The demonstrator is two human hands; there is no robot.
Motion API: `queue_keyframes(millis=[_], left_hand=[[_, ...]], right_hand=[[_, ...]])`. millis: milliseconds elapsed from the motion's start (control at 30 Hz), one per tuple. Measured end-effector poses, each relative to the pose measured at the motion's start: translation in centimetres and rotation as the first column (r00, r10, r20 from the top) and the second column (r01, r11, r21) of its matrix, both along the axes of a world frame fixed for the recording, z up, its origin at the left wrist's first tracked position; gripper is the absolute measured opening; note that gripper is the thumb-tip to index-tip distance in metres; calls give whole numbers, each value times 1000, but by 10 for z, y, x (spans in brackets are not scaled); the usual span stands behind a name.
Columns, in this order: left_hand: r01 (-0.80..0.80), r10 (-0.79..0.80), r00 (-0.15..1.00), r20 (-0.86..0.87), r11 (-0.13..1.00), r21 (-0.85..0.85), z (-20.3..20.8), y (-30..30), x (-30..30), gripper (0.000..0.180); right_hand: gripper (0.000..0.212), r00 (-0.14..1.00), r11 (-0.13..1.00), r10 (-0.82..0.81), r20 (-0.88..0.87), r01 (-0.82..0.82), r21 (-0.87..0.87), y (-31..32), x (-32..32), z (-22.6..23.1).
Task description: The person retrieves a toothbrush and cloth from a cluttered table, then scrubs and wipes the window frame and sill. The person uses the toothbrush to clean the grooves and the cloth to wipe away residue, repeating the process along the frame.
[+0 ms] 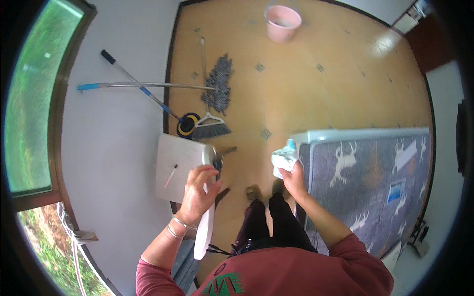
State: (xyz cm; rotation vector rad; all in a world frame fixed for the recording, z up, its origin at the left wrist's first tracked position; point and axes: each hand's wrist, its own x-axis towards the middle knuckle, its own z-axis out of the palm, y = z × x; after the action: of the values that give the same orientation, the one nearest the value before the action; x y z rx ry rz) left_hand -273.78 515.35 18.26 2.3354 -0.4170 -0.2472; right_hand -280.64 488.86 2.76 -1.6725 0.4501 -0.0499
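Note:
My left hand (197, 195) has its fingers and thumb closed around the edge of a white curved panel (204, 232). Beside it stands a white square-topped piece of furniture (168, 148), with a thin pink and dark stick (171, 176) lying on top. Dark splayed legs (226, 151) jut out on its right. In my right hand (295, 181) is a crumpled, soft white and pale-green bundle (284, 159), pinched between thumb and fingers; it looks like cloth. That hand hovers near the left edge of a table (326, 163) covered in a grey, deer-patterned cloth.
A grey mop (218, 84), a broom (211, 129) and a blue-handled pole with a round black and yellow head (187, 125) lean at the left wall. Farther off stands a pink bucket (283, 24) on the tiled floor (286, 89). A window (39, 98) is at far left.

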Motion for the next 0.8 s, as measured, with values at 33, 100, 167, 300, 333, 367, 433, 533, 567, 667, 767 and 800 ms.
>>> queue_keyframes(millis=[33, 100, 167, 300, 333, 367, 433, 533, 567, 667, 767, 800], left_hand=[[-38, 32, 996, -87, 997, -62, -1, 4, 6, 23], [-3, -5, 972, -235, 999, -35, 7, 4, 22, 24], [77, -77, 920, -383, 997, -16, 19, 2, 45, 24], [363, -418, 774, -476, 908, -208, 1, -7, 118, 25], [379, -439, 761, -477, 898, -222, 6, -16, 148, 25], [366, -431, 789, -437, 902, -228, -2, -21, 175, 25], [303, -371, 827, -421, 927, -222, -24, -34, 241, 24], [17, -90, 932, -351, 978, -207, -114, -44, 334, 19], [-93, 30, 953, -302, 976, -197, -162, -41, 371, 18], [-470, 313, 781, -540, 864, -180, -287, -25, 462, 21], [-797, 583, 528, -618, 591, -123, -427, 2, 522, 19], [-781, 653, 524, -547, 625, -3, -485, 20, 532, 20]], right_hand=[[31, 999, 997, 42, 32, -40, -69, 3, 20, 4], [30, 998, 996, 41, -43, -44, -79, 3, 49, 11], [28, 996, 1000, 16, -89, -17, -9, -19, 61, -9], [32, 976, 991, -117, -184, 126, 39, -77, 98, -31], [33, 962, 991, -133, -238, 126, -45, -85, 114, -14], [33, 960, 986, -135, -246, 106, -126, -102, 125, -23], [34, 958, 994, -104, -267, 90, -66, -119, 156, -35], [39, 937, 981, 71, -341, -127, -144, -119, 232, -83], [39, 909, 963, 153, -388, -225, -146, -90, 277, -76], [34, 817, 896, 428, -387, -439, 63, -31, 384, -140], [29, 772, 878, 454, -444, -306, 367, 24, 425, -193], [32, 664, 870, 489, -565, -413, 268, 43, 444, -186]])
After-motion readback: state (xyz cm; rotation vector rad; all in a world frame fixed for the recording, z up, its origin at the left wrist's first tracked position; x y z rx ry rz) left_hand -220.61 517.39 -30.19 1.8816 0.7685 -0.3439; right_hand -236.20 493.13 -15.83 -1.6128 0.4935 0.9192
